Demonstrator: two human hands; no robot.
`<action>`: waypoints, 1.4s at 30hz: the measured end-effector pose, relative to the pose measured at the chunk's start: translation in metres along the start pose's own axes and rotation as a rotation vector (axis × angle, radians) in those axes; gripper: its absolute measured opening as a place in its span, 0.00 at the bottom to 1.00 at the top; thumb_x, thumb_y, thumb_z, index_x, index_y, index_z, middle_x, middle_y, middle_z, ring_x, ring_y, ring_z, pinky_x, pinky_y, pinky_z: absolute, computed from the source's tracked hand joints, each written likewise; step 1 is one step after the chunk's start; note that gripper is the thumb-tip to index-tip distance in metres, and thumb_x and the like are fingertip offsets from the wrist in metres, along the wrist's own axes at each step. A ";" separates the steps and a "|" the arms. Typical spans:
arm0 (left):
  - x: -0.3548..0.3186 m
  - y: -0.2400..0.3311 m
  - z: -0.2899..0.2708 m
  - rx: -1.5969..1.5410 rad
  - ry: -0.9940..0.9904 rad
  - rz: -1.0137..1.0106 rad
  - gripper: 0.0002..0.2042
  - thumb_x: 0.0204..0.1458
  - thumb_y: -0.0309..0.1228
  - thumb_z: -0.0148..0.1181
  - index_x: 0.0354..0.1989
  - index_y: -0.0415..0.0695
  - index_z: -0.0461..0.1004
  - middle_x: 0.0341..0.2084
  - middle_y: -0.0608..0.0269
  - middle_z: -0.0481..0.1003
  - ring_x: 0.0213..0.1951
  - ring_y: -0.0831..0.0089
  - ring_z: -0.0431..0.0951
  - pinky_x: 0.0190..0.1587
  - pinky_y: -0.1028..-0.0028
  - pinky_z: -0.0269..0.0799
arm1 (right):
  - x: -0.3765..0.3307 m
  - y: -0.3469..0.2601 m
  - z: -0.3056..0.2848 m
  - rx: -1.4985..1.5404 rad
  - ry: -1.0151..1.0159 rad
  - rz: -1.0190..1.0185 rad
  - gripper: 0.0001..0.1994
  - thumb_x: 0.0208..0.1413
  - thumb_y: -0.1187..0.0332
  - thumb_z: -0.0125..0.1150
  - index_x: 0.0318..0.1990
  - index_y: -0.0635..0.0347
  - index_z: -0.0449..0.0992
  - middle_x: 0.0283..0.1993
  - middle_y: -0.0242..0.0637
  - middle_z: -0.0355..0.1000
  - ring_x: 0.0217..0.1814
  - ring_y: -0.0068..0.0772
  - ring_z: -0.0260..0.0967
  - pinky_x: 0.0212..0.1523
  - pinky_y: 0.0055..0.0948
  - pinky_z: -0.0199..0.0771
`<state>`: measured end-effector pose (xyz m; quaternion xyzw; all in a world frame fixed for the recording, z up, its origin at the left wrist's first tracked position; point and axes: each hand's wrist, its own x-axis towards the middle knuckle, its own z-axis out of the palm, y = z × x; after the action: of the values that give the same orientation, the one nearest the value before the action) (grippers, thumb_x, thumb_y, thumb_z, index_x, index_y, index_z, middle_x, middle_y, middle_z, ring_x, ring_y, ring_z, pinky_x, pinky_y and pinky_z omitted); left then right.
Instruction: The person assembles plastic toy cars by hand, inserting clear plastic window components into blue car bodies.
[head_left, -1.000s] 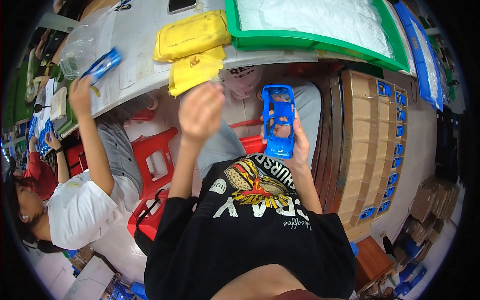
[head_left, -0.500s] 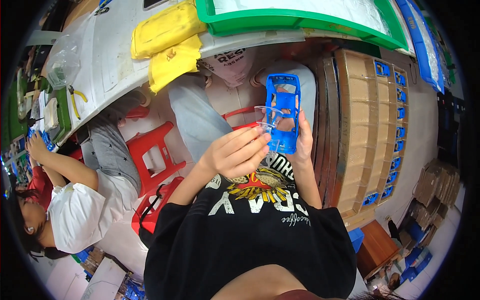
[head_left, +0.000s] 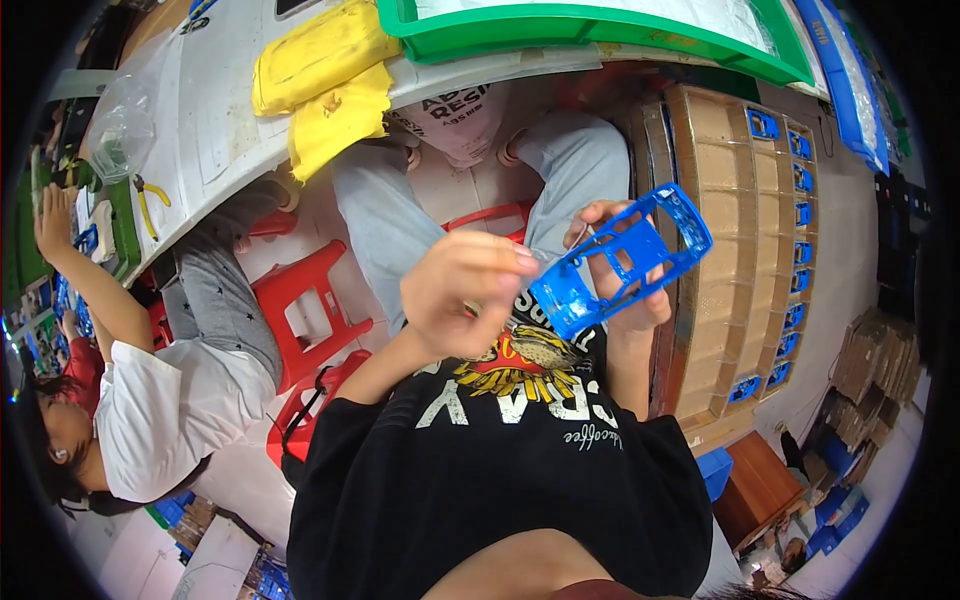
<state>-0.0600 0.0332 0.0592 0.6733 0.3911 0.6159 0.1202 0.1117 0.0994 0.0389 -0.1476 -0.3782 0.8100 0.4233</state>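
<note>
My right hand point(head_left: 632, 312) holds a blue toy car body shell point(head_left: 642, 248) from beneath and behind. The shell is an open frame with window openings, tilted with one end up to the right. My left hand point(head_left: 462, 292), somewhat blurred, is closed with its fingertips near the shell's lower left end. A thin clear plastic part point(head_left: 546, 262) shows faintly between those fingertips and the shell; whether it touches the shell I cannot tell.
A shallow partitioned cardboard box point(head_left: 722, 290) on the right holds several blue car shells. Ahead, the white table point(head_left: 225, 125) carries a yellow cloth point(head_left: 325, 65), a green tray point(head_left: 590, 42) and yellow-handled pliers point(head_left: 150, 205). A person in white point(head_left: 190, 400) works at left beside red stools point(head_left: 305, 310).
My right hand has turned the car shell from upright to slanting right and moved it right. My left hand has drawn slightly left, away from the shell's middle. The co-worker's arm has risen.
</note>
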 end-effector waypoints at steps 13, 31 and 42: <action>-0.001 -0.014 -0.008 -1.065 0.462 -0.976 0.05 0.50 0.27 0.48 0.33 0.41 0.63 0.31 0.58 0.70 0.32 0.75 0.70 0.35 0.77 0.62 | 0.011 0.007 0.021 0.207 -0.128 0.046 0.38 0.29 0.48 0.65 0.48 0.63 0.63 0.55 0.64 0.52 0.61 0.54 0.47 0.59 0.44 0.43; 0.002 -0.045 0.022 -0.967 0.716 -0.795 0.05 0.54 0.26 0.43 0.38 0.41 0.62 0.38 0.57 0.67 0.42 0.69 0.68 0.48 0.70 0.65 | -0.009 0.043 0.015 0.132 0.036 0.265 0.46 0.32 0.56 0.66 0.58 0.65 0.47 0.57 0.51 0.52 0.57 0.41 0.55 0.56 0.36 0.56; -0.007 -0.051 -0.001 -0.562 0.519 -0.722 0.07 0.54 0.27 0.42 0.37 0.38 0.63 0.34 0.56 0.69 0.37 0.71 0.71 0.40 0.74 0.64 | 0.000 -0.002 0.015 -0.787 0.269 -0.139 0.34 0.34 0.68 0.66 0.51 0.68 0.56 0.45 0.39 0.62 0.46 0.27 0.62 0.49 0.28 0.59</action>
<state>-0.0800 0.0622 0.0214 0.2625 0.4347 0.7630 0.3999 0.1045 0.0929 0.0506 -0.3764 -0.6091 0.5468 0.4339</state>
